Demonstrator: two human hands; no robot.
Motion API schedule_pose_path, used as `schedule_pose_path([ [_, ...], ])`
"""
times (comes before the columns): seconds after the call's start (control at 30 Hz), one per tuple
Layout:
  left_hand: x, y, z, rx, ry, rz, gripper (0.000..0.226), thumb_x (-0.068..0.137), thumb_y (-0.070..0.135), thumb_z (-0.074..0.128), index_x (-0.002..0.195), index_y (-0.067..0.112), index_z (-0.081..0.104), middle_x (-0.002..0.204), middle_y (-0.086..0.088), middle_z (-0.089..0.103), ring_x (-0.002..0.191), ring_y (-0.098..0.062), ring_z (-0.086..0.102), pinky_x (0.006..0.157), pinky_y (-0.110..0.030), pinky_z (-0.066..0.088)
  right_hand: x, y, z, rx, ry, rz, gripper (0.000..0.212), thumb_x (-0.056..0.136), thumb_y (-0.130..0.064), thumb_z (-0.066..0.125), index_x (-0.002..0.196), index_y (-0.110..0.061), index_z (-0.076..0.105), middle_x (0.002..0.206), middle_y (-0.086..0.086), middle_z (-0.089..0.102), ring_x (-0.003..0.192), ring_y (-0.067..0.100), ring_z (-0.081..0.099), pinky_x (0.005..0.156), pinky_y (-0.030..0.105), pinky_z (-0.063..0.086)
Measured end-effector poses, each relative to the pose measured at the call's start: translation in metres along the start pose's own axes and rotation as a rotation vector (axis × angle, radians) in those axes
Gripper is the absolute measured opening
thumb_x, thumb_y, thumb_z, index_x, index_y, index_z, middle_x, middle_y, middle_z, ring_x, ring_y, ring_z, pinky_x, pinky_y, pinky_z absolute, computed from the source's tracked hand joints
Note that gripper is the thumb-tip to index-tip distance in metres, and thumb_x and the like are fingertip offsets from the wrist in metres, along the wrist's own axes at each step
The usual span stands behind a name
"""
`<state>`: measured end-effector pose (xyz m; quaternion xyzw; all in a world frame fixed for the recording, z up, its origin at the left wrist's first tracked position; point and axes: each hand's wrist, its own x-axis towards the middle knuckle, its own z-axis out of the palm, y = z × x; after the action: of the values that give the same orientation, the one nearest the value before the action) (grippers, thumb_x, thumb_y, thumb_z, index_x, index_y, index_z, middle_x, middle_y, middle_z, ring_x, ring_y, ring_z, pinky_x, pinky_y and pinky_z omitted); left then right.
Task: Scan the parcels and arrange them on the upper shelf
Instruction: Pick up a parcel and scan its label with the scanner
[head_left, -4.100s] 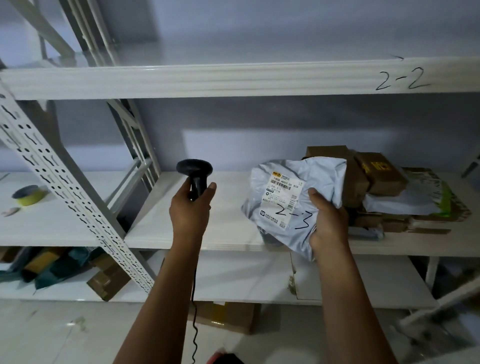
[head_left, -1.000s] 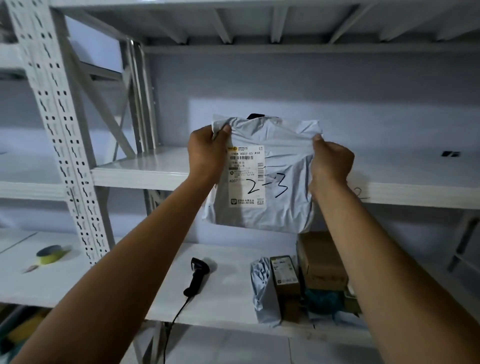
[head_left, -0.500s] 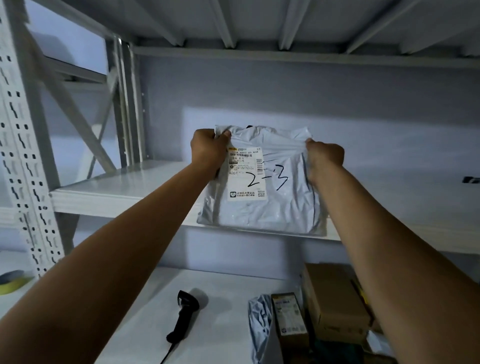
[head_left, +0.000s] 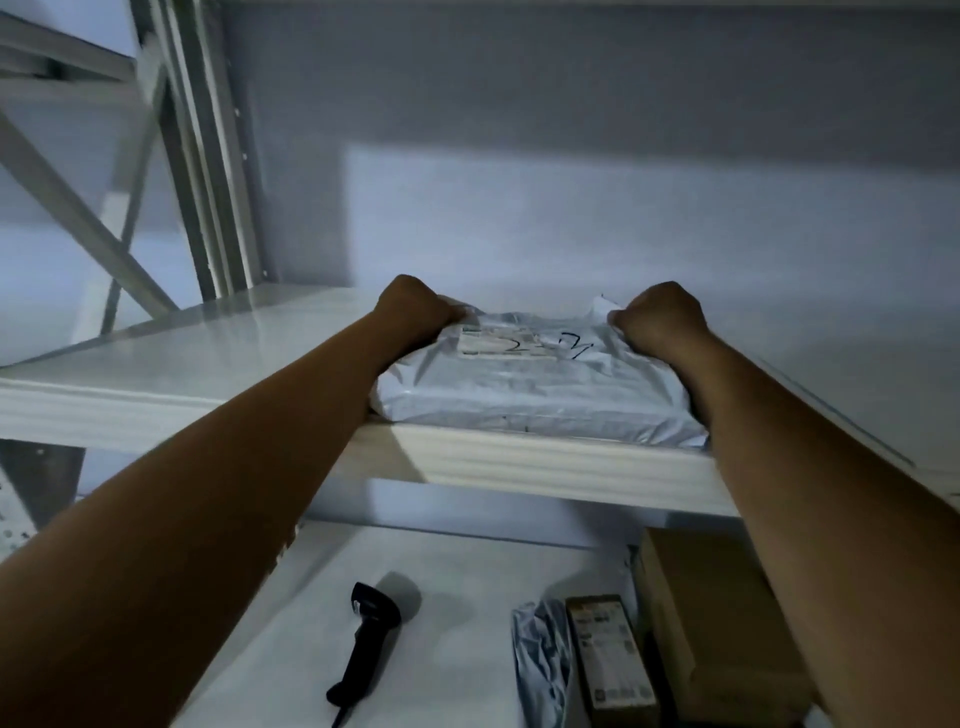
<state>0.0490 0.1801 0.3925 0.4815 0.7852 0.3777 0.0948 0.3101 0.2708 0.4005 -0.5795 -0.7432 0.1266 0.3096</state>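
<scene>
A grey plastic mailer parcel (head_left: 535, 387) with a white label and handwritten "2-3" lies flat on the upper shelf (head_left: 171, 374), its near edge at the shelf's front lip. My left hand (head_left: 415, 309) grips its far left corner and my right hand (head_left: 657, 317) grips its far right corner, both with curled fingers. The black barcode scanner (head_left: 366, 639) lies on the lower shelf (head_left: 457, 582), its cable trailing down. Beside the scanner stand a small grey mailer (head_left: 537, 660), a narrow labelled box (head_left: 608, 660) and a brown cardboard box (head_left: 711, 618).
White metal uprights and diagonal braces (head_left: 202, 156) rise at the left end of the rack. A grey wall (head_left: 571, 208) backs the upper shelf. White shelf surface stretches to the left and right of the parcel.
The parcel has gone from upright in front of the shelf to lying flat on the upper shelf. Both hands moved forward with it. The scanner, held 4 s ago, lies on the lower shelf.
</scene>
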Motion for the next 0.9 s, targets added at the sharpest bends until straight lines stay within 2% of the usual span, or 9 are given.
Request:
schedule_pose_path([
  [0.07, -0.009, 0.004, -0.003, -0.03, 0.035, 0.018, 0.045, 0.098, 0.042, 0.066, 0.125, 0.006, 0.069, 0.109, -0.013, 0.072, 0.111, -0.03, 0.066, 0.064, -0.024, 0.045, 0.001, 0.003, 0.0, 0.017, 0.032, -0.018, 0.038, 0.096, -0.031, 0.062, 0.069, -0.004, 0.059, 0.067, 0.006, 0.052, 0.076, 0.029, 0.049, 0.07, 0.027, 0.034],
  [0.13, -0.006, 0.001, -0.003, -0.059, 0.102, 0.0, 0.036, 0.097, 0.044, 0.067, 0.1, 0.009, 0.072, 0.082, -0.007, 0.067, 0.088, -0.024, 0.064, 0.06, -0.024, 0.044, -0.003, 0.003, -0.003, 0.074, 0.052, -0.041, 0.044, 0.102, -0.038, 0.05, 0.073, -0.006, 0.059, 0.079, 0.011, 0.056, 0.081, 0.029, 0.05, 0.074, 0.03, 0.034],
  [0.2, -0.008, -0.001, -0.005, -0.159, 0.145, -0.052, 0.024, 0.093, 0.029, 0.07, 0.081, 0.01, 0.061, 0.076, -0.005, 0.06, 0.077, -0.023, 0.058, 0.061, -0.028, 0.046, -0.009, 0.002, -0.006, 0.139, 0.052, -0.046, 0.047, 0.105, -0.04, 0.04, 0.08, -0.005, 0.061, 0.096, 0.017, 0.062, 0.09, 0.033, 0.054, 0.078, 0.034, 0.036],
  [0.37, -0.027, 0.002, -0.022, -0.454, 0.133, -0.123, 0.016, 0.094, 0.021, 0.067, 0.086, 0.013, 0.056, 0.091, -0.007, 0.06, 0.085, -0.027, 0.062, 0.09, -0.042, 0.061, -0.029, 0.0, -0.013, 0.457, 0.142, 0.013, 0.044, 0.105, -0.035, 0.041, 0.103, 0.002, 0.065, 0.118, 0.023, 0.068, 0.11, 0.041, 0.061, 0.099, 0.045, 0.049],
  [0.53, -0.058, 0.029, -0.049, -0.21, 0.109, 0.062, 0.021, 0.097, 0.025, 0.064, 0.115, 0.013, 0.063, 0.12, -0.013, 0.066, 0.11, -0.031, 0.063, 0.095, -0.034, 0.048, -0.048, -0.011, -0.037, 0.575, 0.297, 0.037, 0.026, 0.096, -0.016, 0.056, 0.11, -0.008, 0.077, 0.121, 0.012, 0.073, 0.115, 0.032, 0.065, 0.095, 0.031, 0.048],
  [0.63, -0.085, 0.063, -0.057, -0.085, 0.049, 0.176, 0.05, 0.102, 0.026, 0.053, 0.151, 0.017, 0.048, 0.155, -0.01, 0.05, 0.139, -0.027, 0.05, 0.111, -0.028, 0.037, -0.056, -0.043, -0.049, 0.476, 0.138, -0.022, 0.028, 0.095, -0.016, 0.056, 0.109, 0.001, 0.074, 0.118, 0.017, 0.073, 0.112, 0.036, 0.065, 0.089, 0.035, 0.05],
  [0.73, -0.111, 0.087, -0.038, -0.121, -0.071, 0.237, 0.047, 0.108, 0.016, 0.039, 0.153, 0.004, 0.041, 0.163, -0.015, 0.037, 0.148, -0.03, 0.038, 0.116, -0.031, 0.03, -0.074, -0.089, -0.042, 0.362, -0.047, -0.136, 0.037, 0.099, -0.028, 0.053, 0.108, 0.003, 0.07, 0.11, 0.019, 0.072, 0.105, 0.036, 0.066, 0.082, 0.034, 0.047],
  [0.83, -0.125, 0.091, -0.009, 0.159, -0.311, 0.185, 0.049, 0.112, 0.025, 0.037, 0.156, 0.006, 0.038, 0.163, -0.016, 0.038, 0.147, -0.032, 0.039, 0.12, -0.042, 0.03, -0.094, -0.109, -0.017, 0.361, -0.327, -0.187, 0.059, 0.104, -0.055, 0.042, 0.133, -0.008, 0.065, 0.142, 0.012, 0.062, 0.131, 0.028, 0.057, 0.112, 0.037, 0.041],
  [0.9, -0.133, 0.084, -0.004, 0.299, -0.446, 0.17, 0.057, 0.111, 0.043, 0.034, 0.162, 0.018, 0.029, 0.166, -0.007, 0.032, 0.151, -0.03, 0.034, 0.12, -0.045, 0.026, -0.099, -0.1, -0.004, 0.279, -0.504, -0.124, 0.078, 0.1, -0.071, 0.031, 0.155, -0.019, 0.045, 0.162, 0.004, 0.041, 0.149, 0.023, 0.039, 0.125, 0.046, 0.024],
])
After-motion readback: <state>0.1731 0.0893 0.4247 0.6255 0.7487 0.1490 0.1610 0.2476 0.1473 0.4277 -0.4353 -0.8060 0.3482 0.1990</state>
